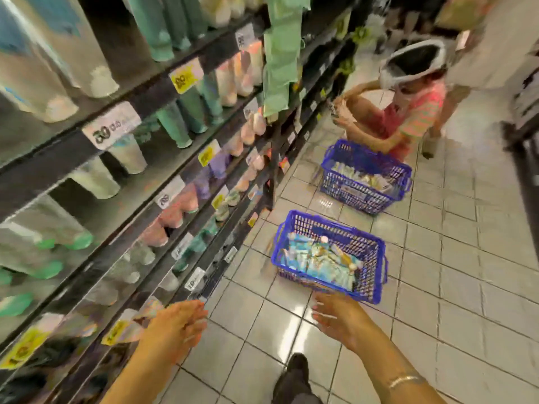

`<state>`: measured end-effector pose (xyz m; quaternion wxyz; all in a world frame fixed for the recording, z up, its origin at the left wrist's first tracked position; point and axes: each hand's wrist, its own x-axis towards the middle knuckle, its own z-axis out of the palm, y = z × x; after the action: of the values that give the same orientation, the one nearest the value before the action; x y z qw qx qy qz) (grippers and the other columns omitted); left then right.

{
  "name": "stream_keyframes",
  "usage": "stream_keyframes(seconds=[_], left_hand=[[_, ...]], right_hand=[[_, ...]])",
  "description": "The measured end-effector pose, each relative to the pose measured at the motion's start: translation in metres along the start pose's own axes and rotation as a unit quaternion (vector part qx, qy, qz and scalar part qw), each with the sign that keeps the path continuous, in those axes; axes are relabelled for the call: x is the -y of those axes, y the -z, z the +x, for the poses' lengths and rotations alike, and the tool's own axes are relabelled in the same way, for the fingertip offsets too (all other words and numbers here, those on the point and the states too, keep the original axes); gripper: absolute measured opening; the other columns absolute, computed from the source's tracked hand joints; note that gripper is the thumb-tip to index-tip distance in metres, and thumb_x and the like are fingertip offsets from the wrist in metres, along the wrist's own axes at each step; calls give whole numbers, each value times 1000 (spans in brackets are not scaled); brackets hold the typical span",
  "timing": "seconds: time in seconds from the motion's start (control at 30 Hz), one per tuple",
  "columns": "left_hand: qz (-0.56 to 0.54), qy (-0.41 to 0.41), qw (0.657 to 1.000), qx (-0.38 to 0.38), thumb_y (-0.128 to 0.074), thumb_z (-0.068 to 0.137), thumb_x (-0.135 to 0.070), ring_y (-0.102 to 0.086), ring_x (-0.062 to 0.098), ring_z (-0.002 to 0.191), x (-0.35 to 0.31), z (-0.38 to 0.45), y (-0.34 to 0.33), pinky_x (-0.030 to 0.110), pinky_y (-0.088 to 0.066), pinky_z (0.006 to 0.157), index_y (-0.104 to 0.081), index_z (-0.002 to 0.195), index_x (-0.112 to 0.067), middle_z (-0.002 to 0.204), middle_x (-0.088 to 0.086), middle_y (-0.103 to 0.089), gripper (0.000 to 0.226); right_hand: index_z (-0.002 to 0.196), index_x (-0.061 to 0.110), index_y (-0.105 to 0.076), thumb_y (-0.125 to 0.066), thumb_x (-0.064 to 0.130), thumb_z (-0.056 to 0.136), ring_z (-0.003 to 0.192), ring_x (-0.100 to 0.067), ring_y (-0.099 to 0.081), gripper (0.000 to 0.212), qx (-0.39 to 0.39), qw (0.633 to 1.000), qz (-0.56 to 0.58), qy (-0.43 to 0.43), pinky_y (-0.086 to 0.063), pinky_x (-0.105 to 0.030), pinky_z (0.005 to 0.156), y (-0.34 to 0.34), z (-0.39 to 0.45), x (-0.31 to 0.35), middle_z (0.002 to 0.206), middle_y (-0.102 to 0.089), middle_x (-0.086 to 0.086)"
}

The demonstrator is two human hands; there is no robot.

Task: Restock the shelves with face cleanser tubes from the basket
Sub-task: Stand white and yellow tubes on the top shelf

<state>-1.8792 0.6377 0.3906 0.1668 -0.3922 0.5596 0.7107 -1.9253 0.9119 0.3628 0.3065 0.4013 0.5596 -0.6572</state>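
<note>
Two blue baskets [328, 259], two bare hands [175, 328], one crouching person [408, 112].

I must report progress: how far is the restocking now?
Done: the shelves already carry many tubes. In hand: nothing; the left hand and right hand are both empty, fingers relaxed, near the nearer blue basket. Left: the light blue tubes still filling that basket.

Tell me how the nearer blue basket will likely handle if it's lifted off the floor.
The nearer blue basket has open lattice plastic walls, so it may flex a little. The tubes lie in a loose heap and would likely slide if it tilts. They cover only its bottom, so it is probably not heavy.
</note>
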Motion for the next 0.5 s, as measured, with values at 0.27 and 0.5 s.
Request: stream_keyframes(seconds=[0.27, 0.5], left_hand=[[116, 56, 992, -7, -51, 93, -15, -64, 21, 81, 4, 113, -125, 29, -47, 63, -65, 90, -13, 88, 7, -69, 15], [156, 91, 983, 15, -52, 92, -11, -62, 20, 75, -11, 204, -210, 27, -45, 62, -64, 86, -12, 83, 6, -67, 14]], right_hand=[[95, 8, -53, -46, 8, 94, 61, -19, -52, 7, -98, 994, -4, -48, -35, -23, 56, 94, 99, 56, 71, -56, -8], [94, 7, -56, -52, 12, 92, 65, -18, -56, 7, -151, 983, -28, -99, -40, -25, 59, 141, 182, 79, 75, -60, -8]])
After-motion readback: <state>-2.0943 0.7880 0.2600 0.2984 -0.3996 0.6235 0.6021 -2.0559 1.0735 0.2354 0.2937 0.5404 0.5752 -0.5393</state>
